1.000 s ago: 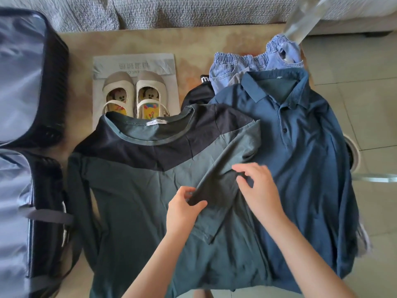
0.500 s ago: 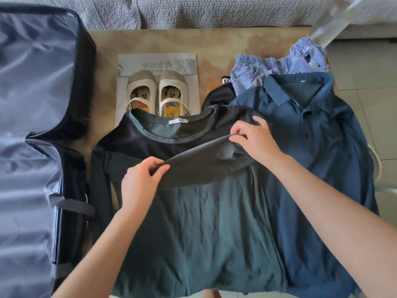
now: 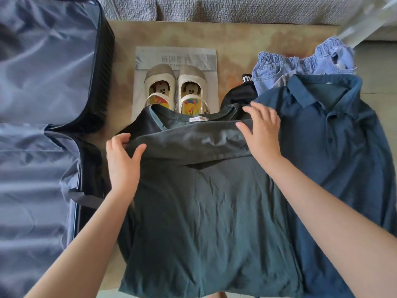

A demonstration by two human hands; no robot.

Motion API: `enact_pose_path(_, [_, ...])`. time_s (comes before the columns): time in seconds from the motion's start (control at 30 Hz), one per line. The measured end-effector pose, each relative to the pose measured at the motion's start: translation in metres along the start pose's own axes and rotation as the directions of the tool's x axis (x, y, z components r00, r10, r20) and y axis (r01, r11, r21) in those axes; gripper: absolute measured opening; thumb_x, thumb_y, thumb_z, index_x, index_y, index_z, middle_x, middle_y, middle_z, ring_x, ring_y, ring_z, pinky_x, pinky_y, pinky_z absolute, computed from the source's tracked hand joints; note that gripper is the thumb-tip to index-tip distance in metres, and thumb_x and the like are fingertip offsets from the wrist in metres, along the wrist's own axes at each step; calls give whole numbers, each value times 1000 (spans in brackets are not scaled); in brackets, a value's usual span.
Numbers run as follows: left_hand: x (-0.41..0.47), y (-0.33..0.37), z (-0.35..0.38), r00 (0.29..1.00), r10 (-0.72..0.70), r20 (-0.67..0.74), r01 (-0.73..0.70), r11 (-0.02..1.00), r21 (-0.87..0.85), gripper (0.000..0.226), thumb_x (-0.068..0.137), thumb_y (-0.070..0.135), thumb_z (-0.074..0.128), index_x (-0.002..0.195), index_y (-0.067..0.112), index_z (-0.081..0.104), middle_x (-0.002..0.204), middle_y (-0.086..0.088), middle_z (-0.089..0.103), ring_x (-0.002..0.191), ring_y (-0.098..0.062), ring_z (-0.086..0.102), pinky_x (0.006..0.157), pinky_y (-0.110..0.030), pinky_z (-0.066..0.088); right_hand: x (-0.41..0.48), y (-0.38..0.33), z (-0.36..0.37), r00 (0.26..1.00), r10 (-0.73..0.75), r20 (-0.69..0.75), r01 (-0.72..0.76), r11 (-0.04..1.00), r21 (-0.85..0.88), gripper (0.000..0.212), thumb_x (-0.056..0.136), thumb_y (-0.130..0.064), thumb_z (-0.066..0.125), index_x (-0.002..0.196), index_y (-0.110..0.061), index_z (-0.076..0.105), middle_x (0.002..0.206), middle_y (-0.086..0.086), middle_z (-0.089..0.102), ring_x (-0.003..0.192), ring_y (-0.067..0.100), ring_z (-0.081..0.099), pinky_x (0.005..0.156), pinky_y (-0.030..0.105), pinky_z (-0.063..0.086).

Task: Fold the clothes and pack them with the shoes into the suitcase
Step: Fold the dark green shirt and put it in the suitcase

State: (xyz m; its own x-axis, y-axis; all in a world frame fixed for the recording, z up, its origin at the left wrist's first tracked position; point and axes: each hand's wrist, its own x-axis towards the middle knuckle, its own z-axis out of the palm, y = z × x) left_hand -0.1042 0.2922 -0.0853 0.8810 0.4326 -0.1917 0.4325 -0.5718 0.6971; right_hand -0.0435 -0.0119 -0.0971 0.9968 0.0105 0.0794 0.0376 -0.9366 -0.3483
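Early stage: green shirt (image 3: 204, 211) flat at the table (image 3: 232, 39) near edge, left hand (image 3: 122, 160) pinching its sleeve (image 3: 193, 140) folded across the chest, right hand (image 3: 262, 130) flat, fingers spread, on the shoulder; polo (image 3: 333, 136), shorts (image 3: 300, 63), shoes (image 3: 176, 87) untouched behind, open suitcase (image 3: 43, 82) at left, nothing packed.

Home living room: sofa (image 3: 214, 7), low table (image 3: 225, 35).
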Motion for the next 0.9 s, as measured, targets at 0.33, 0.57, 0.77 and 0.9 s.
enact_pose_path(0.33, [21, -16, 5, 956, -236, 175, 240, 971, 1, 38, 84, 27, 70, 119, 16, 60, 117, -7, 58, 101, -16, 57, 91, -30, 44, -86, 32, 5, 984, 173, -33, -173, 985, 12, 53, 75, -15, 78, 121, -9, 54, 127, 10, 51, 111, 31, 48, 93, 40, 35])
enact_pose_path(0.57, [25, -18, 2, 904, -372, 211, 363, 928, 83, 55, 80, 34, 74, 126, 11, 53, 111, -3, 62, 108, -22, 58, 95, -36, 45, -76, 38, 3, 980, 167, -107, -177, 980, -93, 42, 73, -9, 79, 107, -6, 55, 113, 13, 55, 96, 35, 52, 82, 42, 42])
enact_pose_path(0.77, [25, -14, 0, 926, -329, 186, 353, 929, -111, 29, 79, 27, 76, 104, 14, 67, 93, 1, 68, 89, -17, 65, 90, -38, 52, -73, 50, 1, 995, 54, -88, -68, 984, -165, 34, 70, 9, 68, 100, -5, 60, 99, 12, 57, 83, 33, 54, 73, 40, 42])
enact_pose_path(0.9, [24, -7, 0, 955, -278, 100, 295, 920, -259, 16, 81, 23, 74, 88, 23, 59, 81, 6, 57, 82, -15, 59, 79, -30, 51, -78, 57, -10, 998, 26, -54, -29, 997, -65, 39, 74, 15, 59, 109, -1, 55, 108, 15, 57, 76, 32, 56, 66, 37, 45])
